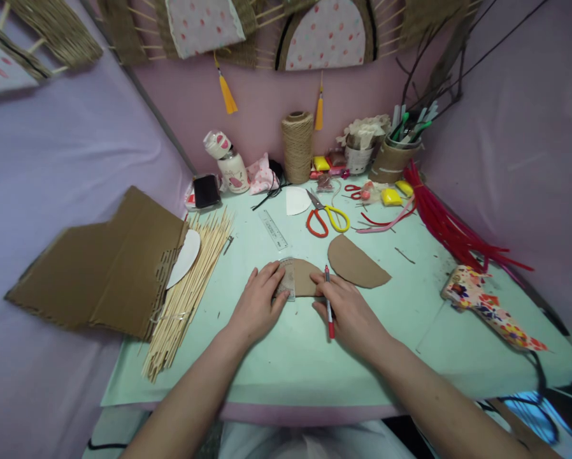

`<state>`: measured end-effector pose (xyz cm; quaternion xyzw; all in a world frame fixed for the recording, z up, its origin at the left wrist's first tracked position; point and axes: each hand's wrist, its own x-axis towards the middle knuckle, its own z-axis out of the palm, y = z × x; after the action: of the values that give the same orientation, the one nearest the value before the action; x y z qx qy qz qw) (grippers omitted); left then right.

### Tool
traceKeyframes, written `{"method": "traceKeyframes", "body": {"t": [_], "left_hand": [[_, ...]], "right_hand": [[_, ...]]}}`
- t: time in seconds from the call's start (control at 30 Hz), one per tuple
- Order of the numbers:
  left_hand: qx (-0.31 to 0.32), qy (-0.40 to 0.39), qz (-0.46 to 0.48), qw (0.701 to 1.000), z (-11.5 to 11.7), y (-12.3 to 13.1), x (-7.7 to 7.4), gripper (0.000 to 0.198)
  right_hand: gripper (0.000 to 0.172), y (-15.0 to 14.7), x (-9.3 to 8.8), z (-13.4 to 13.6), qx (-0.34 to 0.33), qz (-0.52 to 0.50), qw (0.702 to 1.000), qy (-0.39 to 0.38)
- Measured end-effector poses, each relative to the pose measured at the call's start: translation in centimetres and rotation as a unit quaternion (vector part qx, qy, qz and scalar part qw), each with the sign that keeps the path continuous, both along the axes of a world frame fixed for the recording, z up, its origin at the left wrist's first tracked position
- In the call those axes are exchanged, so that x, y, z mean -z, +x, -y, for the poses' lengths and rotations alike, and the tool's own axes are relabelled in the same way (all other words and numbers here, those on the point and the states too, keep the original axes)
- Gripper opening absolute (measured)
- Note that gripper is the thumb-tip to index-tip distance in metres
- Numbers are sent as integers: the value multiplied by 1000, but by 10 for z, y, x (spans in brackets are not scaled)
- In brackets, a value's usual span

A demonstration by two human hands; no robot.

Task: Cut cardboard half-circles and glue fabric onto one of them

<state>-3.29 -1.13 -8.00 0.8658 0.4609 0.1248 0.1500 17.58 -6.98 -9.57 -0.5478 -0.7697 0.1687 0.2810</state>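
Observation:
A brown cardboard half-circle [306,275] lies flat on the table in front of me, with a clear plastic protractor [288,278] over its left part. My left hand [260,294] grips the protractor against the cardboard, its thumb below and its fingers above. In my right hand [346,306] is a red marker [330,312], its red end towards me; the fingers touch the cardboard's right end. Just beyond that hand lies a second cardboard half-circle [357,262]. Further back are a clear ruler [272,229] and scissors [327,213] with red and yellow handles.
Thin wooden sticks [185,299] and a large cardboard sheet [104,268] lie left. A patterned glue gun [493,309] with a cord and red pipe cleaners [443,217] lie right. A twine spool [297,148] and a pen holder [395,156] stand at the back.

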Motion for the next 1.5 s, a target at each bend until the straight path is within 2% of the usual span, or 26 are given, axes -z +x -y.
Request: {"method": "traceKeyframes", "body": {"t": [0.97,1.5], "left_hand": [[0,16,25,1000,0,0,2,42],[5,-5,-7,1000,-1,-1,3,44]], "right_hand": [[11,0,0,1,2,7,1000,7],[10,0,0,0,0,10,1000,14]]}}
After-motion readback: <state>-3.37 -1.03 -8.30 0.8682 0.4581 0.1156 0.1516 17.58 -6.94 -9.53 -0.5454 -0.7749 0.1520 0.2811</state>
